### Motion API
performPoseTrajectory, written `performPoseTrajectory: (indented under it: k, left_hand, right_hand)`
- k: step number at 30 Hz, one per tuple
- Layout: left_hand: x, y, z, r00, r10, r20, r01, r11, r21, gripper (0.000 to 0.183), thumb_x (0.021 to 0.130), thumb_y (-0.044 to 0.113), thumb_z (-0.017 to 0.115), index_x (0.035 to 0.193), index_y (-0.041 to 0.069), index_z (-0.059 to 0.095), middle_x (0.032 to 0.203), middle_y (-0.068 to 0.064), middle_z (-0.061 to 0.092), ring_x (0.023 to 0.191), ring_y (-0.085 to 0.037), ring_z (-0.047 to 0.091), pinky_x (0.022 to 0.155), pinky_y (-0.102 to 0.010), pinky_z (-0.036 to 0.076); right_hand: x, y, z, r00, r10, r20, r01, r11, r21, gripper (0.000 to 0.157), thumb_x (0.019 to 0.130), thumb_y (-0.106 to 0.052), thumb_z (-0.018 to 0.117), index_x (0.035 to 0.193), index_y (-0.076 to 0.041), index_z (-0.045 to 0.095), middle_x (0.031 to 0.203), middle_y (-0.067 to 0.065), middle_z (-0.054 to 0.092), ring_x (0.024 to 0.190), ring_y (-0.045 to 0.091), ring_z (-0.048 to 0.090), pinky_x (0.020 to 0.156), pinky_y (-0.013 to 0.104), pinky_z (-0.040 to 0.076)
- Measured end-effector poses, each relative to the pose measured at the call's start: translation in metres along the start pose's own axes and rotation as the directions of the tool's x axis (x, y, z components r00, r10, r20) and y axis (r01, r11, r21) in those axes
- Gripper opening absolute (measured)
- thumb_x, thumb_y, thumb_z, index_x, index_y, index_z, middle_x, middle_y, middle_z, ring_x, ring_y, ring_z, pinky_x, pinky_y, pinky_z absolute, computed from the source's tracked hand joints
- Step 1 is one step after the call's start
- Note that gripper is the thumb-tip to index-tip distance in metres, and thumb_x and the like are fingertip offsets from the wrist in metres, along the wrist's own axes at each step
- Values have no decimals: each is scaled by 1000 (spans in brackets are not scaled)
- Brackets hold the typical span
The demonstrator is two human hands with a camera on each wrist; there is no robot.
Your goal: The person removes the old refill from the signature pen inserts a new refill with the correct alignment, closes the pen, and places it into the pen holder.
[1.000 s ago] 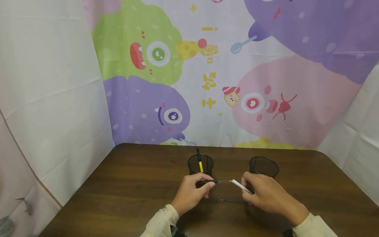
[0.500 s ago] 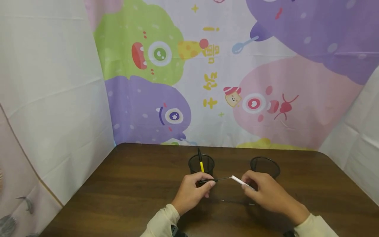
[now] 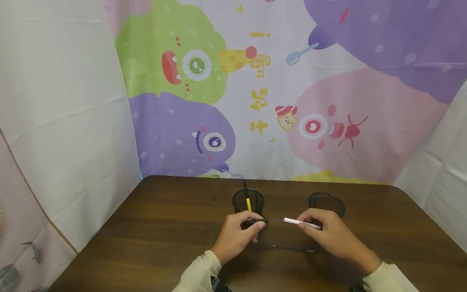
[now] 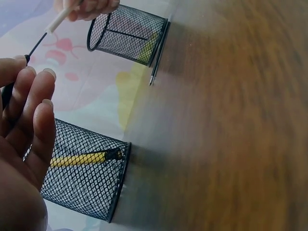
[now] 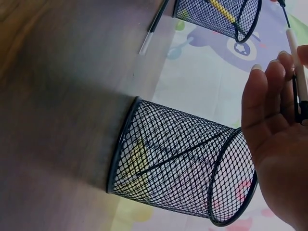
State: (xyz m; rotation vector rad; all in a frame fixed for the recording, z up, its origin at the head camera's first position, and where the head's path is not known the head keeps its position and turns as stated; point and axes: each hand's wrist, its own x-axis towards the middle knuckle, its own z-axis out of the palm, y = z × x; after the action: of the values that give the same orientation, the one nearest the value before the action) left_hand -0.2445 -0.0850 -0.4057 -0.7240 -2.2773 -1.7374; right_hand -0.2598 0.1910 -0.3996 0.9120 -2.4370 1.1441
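In the head view my left hand [image 3: 235, 233] pinches a black pen part [image 3: 265, 221] between thumb and fingers. A thin rod [image 3: 276, 220] sticks out of it to the right. My right hand [image 3: 332, 233] holds a white pen barrel [image 3: 290, 221], nearly level, its open end right at the rod's tip. The right wrist view shows a black clip [image 5: 296, 96] along the white barrel. Below the hands, a dark pen refill [image 3: 292, 248] with a pale end lies on the table.
Behind my left hand stands a black mesh pen cup [image 3: 237, 202] holding a black-and-yellow pen [image 3: 246, 194]. Another mesh cup [image 3: 338, 207] is behind my right hand. The brown table [image 3: 175, 215] ends at a cartoon-printed curtain [image 3: 255, 158].
The white barrel has turned from sloping down to the right to almost level, lining up with the rod. My right fingers have shifted along it; my left hand has stayed in place.
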Motion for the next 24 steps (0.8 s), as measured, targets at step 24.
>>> performPoseTrajectory:
  k: [24]
  left_hand:
    - [1,2,2,997,27,69,-25,999,-23,7,93,6,72,100,4,73,71,-16,67,56,-12,63,58,-25,54]
  right_hand:
    - [3,-11,11,997,-70,38,67,994,82,11,94,-12,72,100,-20,72,88,-8,68,67,6,55,56,25,50]
